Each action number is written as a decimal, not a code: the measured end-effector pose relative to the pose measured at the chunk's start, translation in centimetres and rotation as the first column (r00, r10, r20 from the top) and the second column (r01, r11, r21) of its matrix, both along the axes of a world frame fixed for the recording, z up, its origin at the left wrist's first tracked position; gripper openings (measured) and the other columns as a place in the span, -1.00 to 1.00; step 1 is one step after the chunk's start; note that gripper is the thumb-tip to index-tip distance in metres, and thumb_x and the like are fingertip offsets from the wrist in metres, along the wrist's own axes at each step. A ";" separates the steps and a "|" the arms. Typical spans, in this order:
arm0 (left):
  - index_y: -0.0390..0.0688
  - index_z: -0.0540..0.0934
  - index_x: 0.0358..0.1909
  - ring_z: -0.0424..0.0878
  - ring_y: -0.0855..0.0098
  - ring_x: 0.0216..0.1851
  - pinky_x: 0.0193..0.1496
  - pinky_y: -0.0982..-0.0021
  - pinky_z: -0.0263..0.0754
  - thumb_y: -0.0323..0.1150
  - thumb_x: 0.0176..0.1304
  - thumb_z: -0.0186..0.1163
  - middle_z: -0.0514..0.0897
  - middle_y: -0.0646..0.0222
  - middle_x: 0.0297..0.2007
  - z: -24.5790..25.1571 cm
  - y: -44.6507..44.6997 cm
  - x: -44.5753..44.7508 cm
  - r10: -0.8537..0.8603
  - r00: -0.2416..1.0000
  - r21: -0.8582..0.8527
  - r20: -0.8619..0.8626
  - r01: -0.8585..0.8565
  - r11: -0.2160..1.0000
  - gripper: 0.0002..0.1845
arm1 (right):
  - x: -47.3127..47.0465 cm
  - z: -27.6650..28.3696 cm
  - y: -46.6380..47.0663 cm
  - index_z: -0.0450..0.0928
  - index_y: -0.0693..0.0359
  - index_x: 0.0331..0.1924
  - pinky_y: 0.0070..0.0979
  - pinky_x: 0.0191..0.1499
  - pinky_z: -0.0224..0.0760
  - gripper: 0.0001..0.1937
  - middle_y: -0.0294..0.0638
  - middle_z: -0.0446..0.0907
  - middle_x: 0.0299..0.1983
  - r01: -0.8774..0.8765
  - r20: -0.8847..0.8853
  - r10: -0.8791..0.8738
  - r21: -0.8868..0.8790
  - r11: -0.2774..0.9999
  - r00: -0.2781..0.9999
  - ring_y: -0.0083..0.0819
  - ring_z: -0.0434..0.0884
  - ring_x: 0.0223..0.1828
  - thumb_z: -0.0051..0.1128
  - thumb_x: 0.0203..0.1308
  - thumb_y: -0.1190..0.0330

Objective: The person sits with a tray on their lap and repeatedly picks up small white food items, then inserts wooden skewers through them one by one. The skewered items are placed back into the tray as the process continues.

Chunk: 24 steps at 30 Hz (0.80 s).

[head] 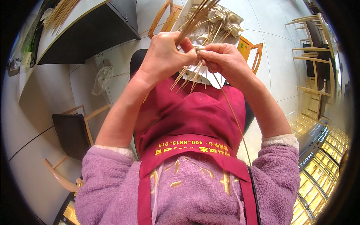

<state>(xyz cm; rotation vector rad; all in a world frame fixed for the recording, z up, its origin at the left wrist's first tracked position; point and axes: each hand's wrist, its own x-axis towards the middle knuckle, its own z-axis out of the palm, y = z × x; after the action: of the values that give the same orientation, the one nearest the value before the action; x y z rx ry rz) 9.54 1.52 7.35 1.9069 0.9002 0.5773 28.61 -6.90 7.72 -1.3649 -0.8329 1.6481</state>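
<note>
My left hand grips a bundle of thin bamboo skewers that points up and away from me. Its thumb and forefinger also pinch a small pale mushroom piece. Opposite, the fingertips of my right hand meet that piece and hold a single long skewer, which slants down past my apron. The skewer's tip is hidden at the fingers. Beneath both hands is a white tray with oyster mushrooms heaped at its far end. Several skewers lie across its near end, some poking over the rim.
Orange wooden chair parts show on both sides of the tray. A counter at upper left bears more skewers. On the tiled floor lies a clear plastic bag, near a dark-seated chair. More wooden chairs stand right.
</note>
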 end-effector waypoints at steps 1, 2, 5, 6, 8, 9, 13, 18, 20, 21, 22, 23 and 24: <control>-0.28 0.64 -0.42 0.60 0.66 -0.50 -0.41 0.51 0.53 -0.40 0.07 0.39 0.69 0.40 -0.53 0.1 0.0 0.0 -0.006 1.000 -0.043 0.011 0.006 0.999 -0.84 | 0.0 0.1 -0.1 0.72 0.34 -0.20 -0.72 -0.40 0.24 -0.79 -0.37 0.63 -0.43 0.008 0.007 -0.008 -0.014 1.000 1.000 -0.75 0.42 -0.46 0.20 0.39 0.33; -0.28 0.64 -0.41 0.62 0.66 -0.49 -0.41 0.53 0.54 -0.40 0.08 0.39 0.69 0.40 -0.52 0.2 0.0 0.0 -0.012 1.000 -0.019 -0.007 0.012 1.000 -0.84 | -0.1 0.1 -0.1 0.71 0.35 -0.20 -0.72 -0.40 0.24 -0.79 -0.36 0.63 -0.42 0.004 0.001 -0.004 0.004 1.000 1.000 -0.75 0.42 -0.46 0.20 0.39 0.33; -0.29 0.64 -0.40 0.66 0.66 -0.46 -0.39 0.56 0.56 -0.39 0.12 0.40 0.71 0.40 -0.51 0.4 0.0 0.2 -0.023 0.998 0.026 -0.063 0.025 0.999 -0.83 | -0.3 0.2 -0.3 0.71 0.35 -0.19 -0.73 -0.40 0.25 -0.79 -0.35 0.64 -0.41 0.010 -0.001 -0.010 0.020 1.000 1.000 -0.75 0.42 -0.45 0.20 0.40 0.34; -0.30 0.64 -0.39 0.67 0.65 -0.45 -0.39 0.57 0.56 -0.39 0.14 0.40 0.71 0.40 -0.50 0.4 0.0 0.2 -0.029 0.996 0.039 -0.085 0.032 0.999 -0.83 | -0.3 0.2 -0.3 0.71 0.35 -0.19 -0.73 -0.40 0.25 -0.79 -0.35 0.64 -0.40 0.014 -0.008 -0.014 0.020 1.000 1.000 -0.75 0.42 -0.45 0.20 0.40 0.34; -0.30 0.64 -0.39 0.68 0.65 -0.45 -0.39 0.59 0.56 -0.40 0.15 0.39 0.72 0.39 -0.49 0.4 0.0 0.1 -0.041 0.996 0.018 -0.083 0.042 0.999 -0.83 | -0.3 0.2 -0.3 0.71 0.34 -0.16 -0.75 -0.41 0.26 -0.80 -0.36 0.63 -0.40 0.021 -0.017 -0.021 0.008 1.000 1.000 -0.76 0.43 -0.46 0.20 0.41 0.34; -0.30 0.64 -0.39 0.67 0.66 -0.46 -0.39 0.59 0.56 -0.41 0.15 0.39 0.72 0.39 -0.49 0.4 0.1 0.0 -0.047 0.997 -0.016 -0.057 0.047 0.999 -0.84 | -0.3 0.2 -0.3 0.70 0.33 -0.13 -0.77 -0.42 0.26 -0.80 -0.38 0.62 -0.41 0.025 -0.019 -0.025 -0.004 1.000 1.000 -0.77 0.43 -0.48 0.21 0.41 0.34; -0.30 0.64 -0.39 0.67 0.67 -0.45 -0.39 0.58 0.56 -0.44 0.14 0.38 0.71 0.39 -0.49 0.2 -0.1 -0.2 -0.034 0.999 -0.173 0.036 0.040 0.984 -0.86 | -0.2 -0.1 -0.6 0.69 0.32 -0.09 -0.79 -0.43 0.27 -0.80 -0.40 0.61 -0.41 0.024 -0.016 -0.025 -0.033 0.999 1.000 -0.78 0.43 -0.48 0.22 0.41 0.34; -0.33 0.64 -0.35 0.71 0.62 -0.42 -0.36 0.56 0.61 -0.42 0.20 0.40 0.72 0.37 -0.46 0.2 -0.2 -0.1 -0.050 0.996 -0.022 -0.074 0.048 0.999 -0.82 | -0.1 -0.5 -0.5 0.68 0.31 -0.08 -0.78 -0.41 0.30 -0.80 -0.40 0.61 -0.41 -0.010 -0.003 0.010 0.013 1.000 1.000 -0.78 0.45 -0.47 0.21 0.42 0.34; -0.34 0.64 -0.34 0.72 0.60 -0.41 -0.35 0.56 0.62 -0.41 0.22 0.40 0.73 0.36 -0.45 0.1 -0.1 -0.1 -0.051 0.997 -0.062 -0.060 0.047 0.997 -0.81 | 0.0 -0.5 -0.5 0.68 0.31 -0.08 -0.78 -0.41 0.31 -0.80 -0.41 0.61 -0.40 -0.014 -0.018 0.014 0.008 1.000 1.000 -0.78 0.46 -0.46 0.21 0.42 0.34; -0.34 0.64 -0.34 0.72 0.59 -0.41 -0.35 0.56 0.62 -0.41 0.22 0.40 0.73 0.36 -0.45 0.1 -0.1 -0.2 -0.049 0.998 -0.105 -0.026 0.046 0.993 -0.81 | 0.0 -0.5 -0.5 0.68 0.31 -0.08 -0.79 -0.40 0.32 -0.80 -0.41 0.61 -0.40 -0.014 -0.031 0.013 -0.002 1.000 0.999 -0.78 0.46 -0.46 0.21 0.42 0.34; -0.35 0.63 -0.33 0.72 0.59 -0.40 -0.35 0.56 0.62 -0.41 0.23 0.40 0.73 0.35 -0.44 0.0 0.0 -0.2 -0.048 0.999 -0.148 0.009 0.049 0.988 -0.81 | 0.1 -0.5 -0.6 0.68 0.31 -0.08 -0.79 -0.40 0.32 -0.80 -0.41 0.62 -0.40 -0.006 -0.038 0.005 -0.017 1.000 0.999 -0.78 0.46 -0.46 0.21 0.42 0.34; -0.34 0.63 -0.33 0.72 0.59 -0.40 -0.35 0.56 0.62 -0.41 0.23 0.40 0.73 0.35 -0.45 -0.1 -0.1 -0.2 -0.056 0.998 -0.140 0.009 0.057 0.989 -0.81 | 0.0 -0.5 -0.7 0.68 0.31 -0.07 -0.79 -0.40 0.32 -0.80 -0.41 0.62 -0.40 -0.006 -0.034 0.005 -0.007 1.000 0.999 -0.78 0.46 -0.46 0.21 0.42 0.33; -0.34 0.63 -0.34 0.72 0.59 -0.40 -0.35 0.56 0.62 -0.41 0.23 0.40 0.73 0.35 -0.45 -0.2 0.0 -0.2 -0.062 0.998 -0.130 0.010 0.063 0.989 -0.81 | -0.1 -0.5 -0.6 0.68 0.30 -0.07 -0.79 -0.40 0.32 -0.80 -0.41 0.62 -0.40 -0.003 -0.025 0.003 0.000 1.000 1.000 -0.78 0.46 -0.46 0.21 0.42 0.33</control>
<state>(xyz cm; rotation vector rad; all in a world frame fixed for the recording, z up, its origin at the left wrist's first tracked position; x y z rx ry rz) 9.33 1.49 7.19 1.8077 0.8510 0.4747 28.53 -7.53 7.22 -1.3408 -0.8205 1.6644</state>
